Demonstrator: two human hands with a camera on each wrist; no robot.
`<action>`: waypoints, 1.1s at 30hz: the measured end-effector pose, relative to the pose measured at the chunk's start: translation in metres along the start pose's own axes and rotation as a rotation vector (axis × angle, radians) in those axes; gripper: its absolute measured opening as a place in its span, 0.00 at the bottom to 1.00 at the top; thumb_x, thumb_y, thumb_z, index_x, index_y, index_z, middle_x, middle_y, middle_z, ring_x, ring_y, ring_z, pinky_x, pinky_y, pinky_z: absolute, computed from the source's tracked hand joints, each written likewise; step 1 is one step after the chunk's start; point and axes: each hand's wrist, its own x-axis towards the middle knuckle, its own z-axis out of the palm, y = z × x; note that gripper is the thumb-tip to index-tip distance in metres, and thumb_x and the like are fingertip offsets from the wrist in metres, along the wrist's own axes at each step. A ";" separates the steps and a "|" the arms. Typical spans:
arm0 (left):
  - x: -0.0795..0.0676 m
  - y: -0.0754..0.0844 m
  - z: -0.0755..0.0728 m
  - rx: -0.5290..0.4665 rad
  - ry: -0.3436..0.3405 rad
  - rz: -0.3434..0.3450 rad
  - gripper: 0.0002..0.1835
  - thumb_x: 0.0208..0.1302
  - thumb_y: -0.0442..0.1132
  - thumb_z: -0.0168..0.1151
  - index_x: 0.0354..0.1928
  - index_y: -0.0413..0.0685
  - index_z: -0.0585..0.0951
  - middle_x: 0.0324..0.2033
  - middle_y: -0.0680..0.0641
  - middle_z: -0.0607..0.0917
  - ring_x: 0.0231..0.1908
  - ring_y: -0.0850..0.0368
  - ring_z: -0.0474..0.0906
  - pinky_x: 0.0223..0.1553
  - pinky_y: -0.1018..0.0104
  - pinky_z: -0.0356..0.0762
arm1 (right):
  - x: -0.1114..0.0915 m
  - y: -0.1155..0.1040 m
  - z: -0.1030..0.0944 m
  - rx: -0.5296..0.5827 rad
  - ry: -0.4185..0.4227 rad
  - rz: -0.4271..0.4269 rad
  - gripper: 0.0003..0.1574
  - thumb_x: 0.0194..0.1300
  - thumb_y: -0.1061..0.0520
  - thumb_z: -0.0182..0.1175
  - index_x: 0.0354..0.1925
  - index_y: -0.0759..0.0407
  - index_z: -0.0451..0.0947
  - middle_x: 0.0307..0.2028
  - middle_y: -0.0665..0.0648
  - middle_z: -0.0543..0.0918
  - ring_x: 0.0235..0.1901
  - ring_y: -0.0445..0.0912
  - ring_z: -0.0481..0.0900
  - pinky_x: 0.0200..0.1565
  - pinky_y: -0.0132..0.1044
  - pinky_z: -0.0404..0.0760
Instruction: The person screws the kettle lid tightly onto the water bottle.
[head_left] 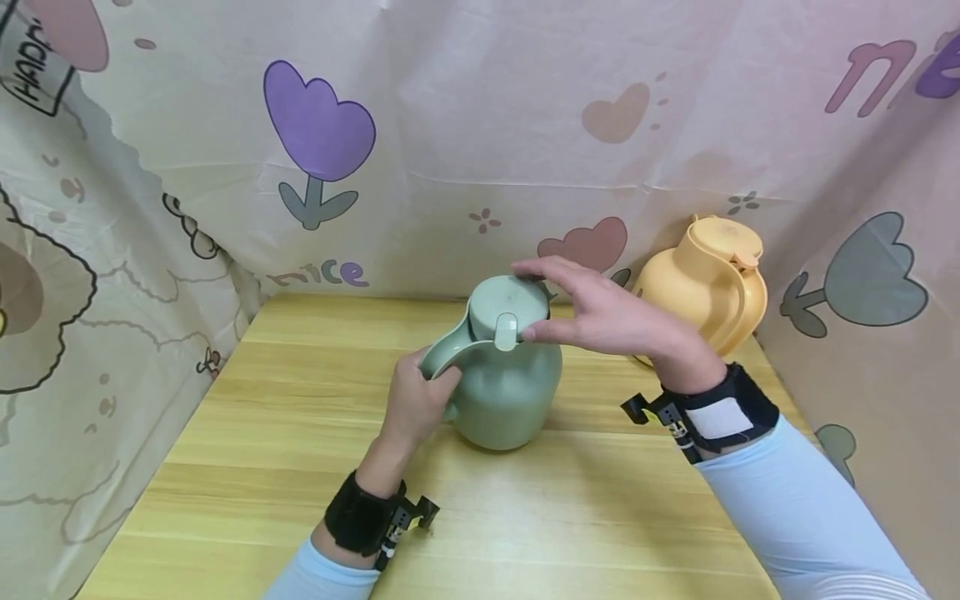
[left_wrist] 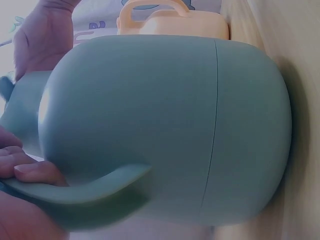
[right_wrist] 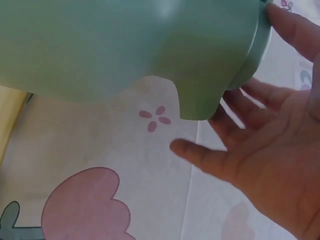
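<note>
A green thermos jug stands upright on the wooden table, its round lid in place. My left hand grips the jug's handle, fingers curled round it. At the lid's right side is my right hand, its fingers extended and spread. In the right wrist view, the fingers of that hand lie around the lid and spout, with the thumb by the lid edge. The jug's far side is hidden in the head view.
A yellow thermos jug stands at the back right of the table, close to the patterned cloth that hangs behind and along both sides. A black strap with a small camera sits on each wrist.
</note>
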 end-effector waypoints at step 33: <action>0.000 0.000 0.000 0.006 0.005 0.016 0.12 0.55 0.34 0.57 0.17 0.44 0.68 0.16 0.47 0.65 0.21 0.54 0.64 0.23 0.63 0.60 | 0.009 -0.006 0.012 -0.220 0.084 0.010 0.57 0.49 0.21 0.60 0.68 0.48 0.61 0.52 0.49 0.69 0.53 0.45 0.65 0.54 0.47 0.70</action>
